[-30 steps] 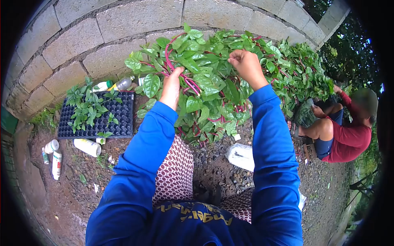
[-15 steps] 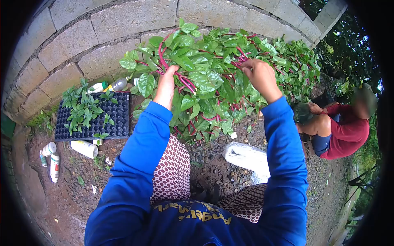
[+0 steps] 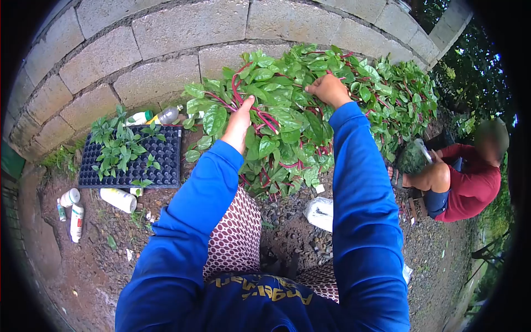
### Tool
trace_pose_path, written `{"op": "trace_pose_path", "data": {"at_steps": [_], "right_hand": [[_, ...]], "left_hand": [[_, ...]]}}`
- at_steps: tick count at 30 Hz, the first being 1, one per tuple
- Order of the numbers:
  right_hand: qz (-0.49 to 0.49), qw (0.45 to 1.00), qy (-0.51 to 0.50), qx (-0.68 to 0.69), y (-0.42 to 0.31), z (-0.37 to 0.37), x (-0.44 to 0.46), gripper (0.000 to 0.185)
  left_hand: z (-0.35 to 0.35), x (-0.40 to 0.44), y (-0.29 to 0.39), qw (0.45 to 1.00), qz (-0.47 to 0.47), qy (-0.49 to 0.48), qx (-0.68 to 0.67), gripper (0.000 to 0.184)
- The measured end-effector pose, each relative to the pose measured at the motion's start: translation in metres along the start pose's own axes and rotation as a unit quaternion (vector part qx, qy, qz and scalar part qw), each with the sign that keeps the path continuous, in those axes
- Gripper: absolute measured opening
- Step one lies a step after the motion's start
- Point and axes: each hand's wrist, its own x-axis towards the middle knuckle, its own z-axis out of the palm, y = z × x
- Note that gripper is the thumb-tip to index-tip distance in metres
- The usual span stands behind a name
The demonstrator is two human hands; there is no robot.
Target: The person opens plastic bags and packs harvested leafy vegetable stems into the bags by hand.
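My left hand [image 3: 239, 123] is closed round a bunch of red-stemmed leafy vines [image 3: 267, 119], with the cut stem ends poking out to its right and a curved stem rising above it. My right hand [image 3: 328, 89] is over the leaf pile [image 3: 315, 127], its thumb and fingers pinched together near a reddish stem. What lies between those fingertips is too small to make out. The pile of glossy green leaves and red stems spreads along the foot of the wall.
A block wall [image 3: 188, 27] stands behind the pile. At left are a black seedling tray [image 3: 166, 160] with plants and several bottles [image 3: 118, 200]. A white wrapped bundle [image 3: 319, 214] lies on the ground. Another person [image 3: 470, 182] crouches at right, holding a bag of greens [image 3: 412, 157].
My right hand has moved left, nearer my left hand; the red stems it held half a second ago no longer show in it. My left hand keeps its bunch.
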Motion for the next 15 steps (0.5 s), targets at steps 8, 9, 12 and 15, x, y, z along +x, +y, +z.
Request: {"op": "trace_pose_path", "data": {"at_steps": [8, 9, 12, 15], "right_hand": [[-0.056, 0.972, 0.219, -0.065, -0.007, -0.003, -0.039, 0.020], [-0.044, 0.972, 0.221, -0.065, -0.006, -0.013, -0.044, 0.022], [-0.098, 0.921, 0.374, 0.042, 0.002, -0.015, -0.032, 0.020], [-0.103, 0.927, 0.323, 0.162, -0.012, -0.018, -0.018, 0.020]], "left_hand": [[-0.003, -0.002, 0.000, 1.000, -0.005, 0.002, -0.008, 0.069], [-0.004, -0.001, -0.001, 1.000, -0.007, -0.002, -0.014, 0.069], [-0.001, -0.009, 0.002, 1.000, -0.001, 0.001, -0.007, 0.067], [0.014, -0.030, 0.014, 0.999, 0.009, 0.024, 0.029, 0.065]]}}
